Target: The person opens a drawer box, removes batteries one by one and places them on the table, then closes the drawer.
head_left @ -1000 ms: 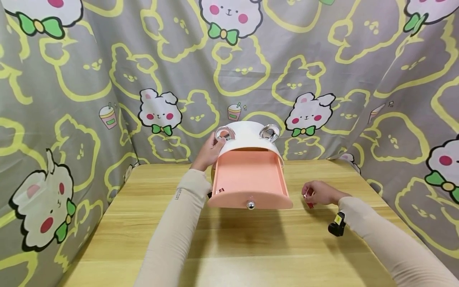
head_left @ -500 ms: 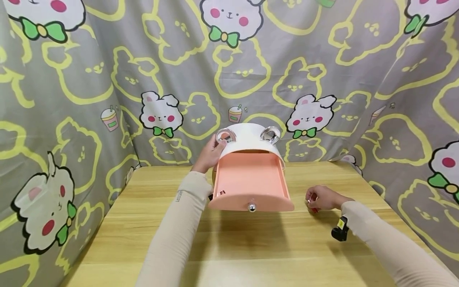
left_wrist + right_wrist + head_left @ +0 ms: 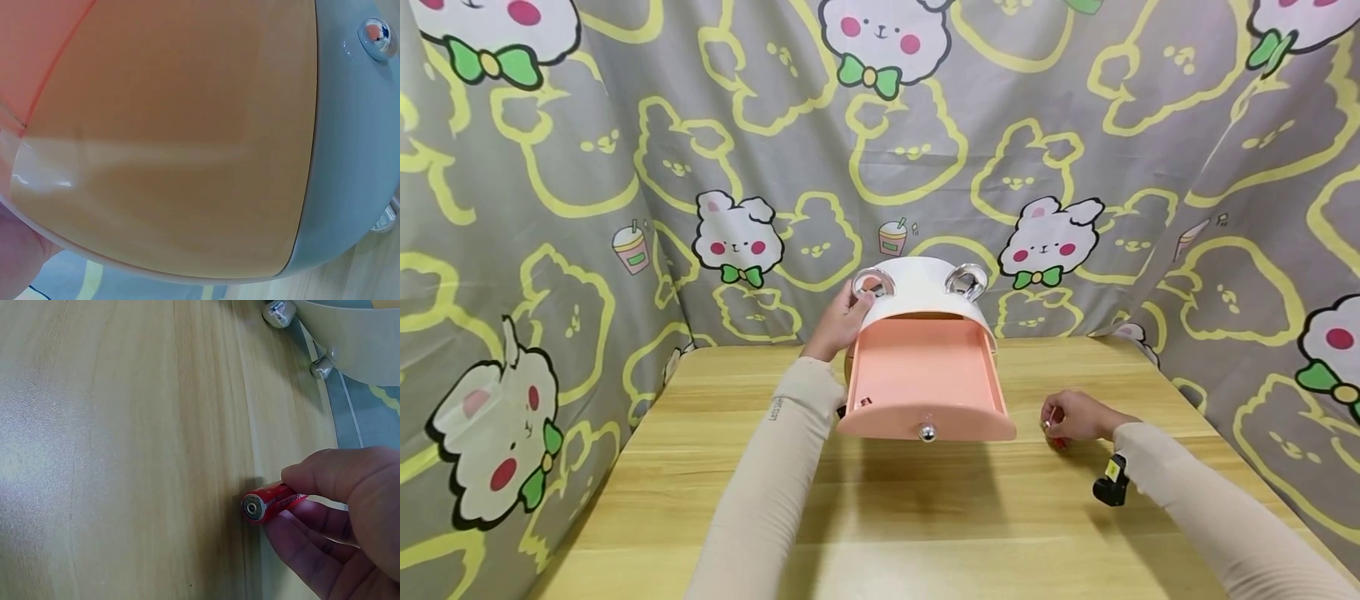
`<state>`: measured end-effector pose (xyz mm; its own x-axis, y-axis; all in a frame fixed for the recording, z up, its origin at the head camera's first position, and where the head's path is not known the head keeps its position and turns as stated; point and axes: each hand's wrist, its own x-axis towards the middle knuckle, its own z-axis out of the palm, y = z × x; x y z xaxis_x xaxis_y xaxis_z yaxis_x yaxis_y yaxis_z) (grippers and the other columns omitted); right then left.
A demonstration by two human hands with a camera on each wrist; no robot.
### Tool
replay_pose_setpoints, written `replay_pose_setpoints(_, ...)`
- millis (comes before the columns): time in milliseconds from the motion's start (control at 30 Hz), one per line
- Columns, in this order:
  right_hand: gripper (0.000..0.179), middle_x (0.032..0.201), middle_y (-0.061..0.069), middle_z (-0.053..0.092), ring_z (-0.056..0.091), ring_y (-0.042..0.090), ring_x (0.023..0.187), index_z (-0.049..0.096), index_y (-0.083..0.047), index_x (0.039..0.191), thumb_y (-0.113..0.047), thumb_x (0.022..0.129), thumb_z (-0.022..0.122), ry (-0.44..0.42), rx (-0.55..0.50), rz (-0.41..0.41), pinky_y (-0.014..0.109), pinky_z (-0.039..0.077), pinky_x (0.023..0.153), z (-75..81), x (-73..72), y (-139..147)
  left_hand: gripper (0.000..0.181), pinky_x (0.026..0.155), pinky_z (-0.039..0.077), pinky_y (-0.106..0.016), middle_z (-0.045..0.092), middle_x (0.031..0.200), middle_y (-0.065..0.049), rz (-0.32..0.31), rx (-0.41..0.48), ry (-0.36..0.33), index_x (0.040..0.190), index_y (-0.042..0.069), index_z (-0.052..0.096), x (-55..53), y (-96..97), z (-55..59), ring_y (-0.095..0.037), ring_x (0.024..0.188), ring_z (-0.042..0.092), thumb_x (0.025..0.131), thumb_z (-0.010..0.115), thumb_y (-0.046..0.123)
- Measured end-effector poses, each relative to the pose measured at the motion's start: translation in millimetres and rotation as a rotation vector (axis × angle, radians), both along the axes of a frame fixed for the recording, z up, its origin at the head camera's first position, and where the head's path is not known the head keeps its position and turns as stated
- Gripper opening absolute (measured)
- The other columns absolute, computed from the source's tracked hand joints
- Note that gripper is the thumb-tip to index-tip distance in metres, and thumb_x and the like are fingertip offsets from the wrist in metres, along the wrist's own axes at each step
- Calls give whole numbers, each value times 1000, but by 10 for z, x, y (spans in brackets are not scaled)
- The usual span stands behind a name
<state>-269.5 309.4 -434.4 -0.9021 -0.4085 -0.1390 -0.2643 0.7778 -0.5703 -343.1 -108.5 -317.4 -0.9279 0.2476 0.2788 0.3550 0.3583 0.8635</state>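
Observation:
A white-topped drawer box with two shiny ring-shaped ears stands toward the back of the table, its pink drawer pulled out. My left hand grips the box's upper left side by one ear, the thumb in front. That box's tan side panel fills most of the left wrist view. My right hand is low over the table, right of the drawer. Between thumb and fingers it pinches a red battery, one end facing the camera. A small dark red item lies in the drawer's front left corner; its kind is unclear.
The wooden table extends in front of the box. A round silver knob sits on the drawer front. Patterned grey curtains hang behind and at both sides. A black wrist camera is strapped to my right wrist.
My right hand has shifted slightly right and nearer, and the battery has turned so that the fingers hide more of it. My left hand keeps its grip on the box.

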Motion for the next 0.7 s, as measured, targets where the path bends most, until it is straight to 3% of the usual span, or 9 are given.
replay_pose_setpoints(700, 10, 72, 2, 57, 56, 16, 62, 60, -4, 84, 0, 81, 69, -36, -10, -21, 30, 50, 55, -42, 29, -9, 35, 101, 37, -44, 57, 121, -13, 2, 4, 21, 132, 13, 44, -23, 4, -22, -27, 111, 52, 103, 43, 34)
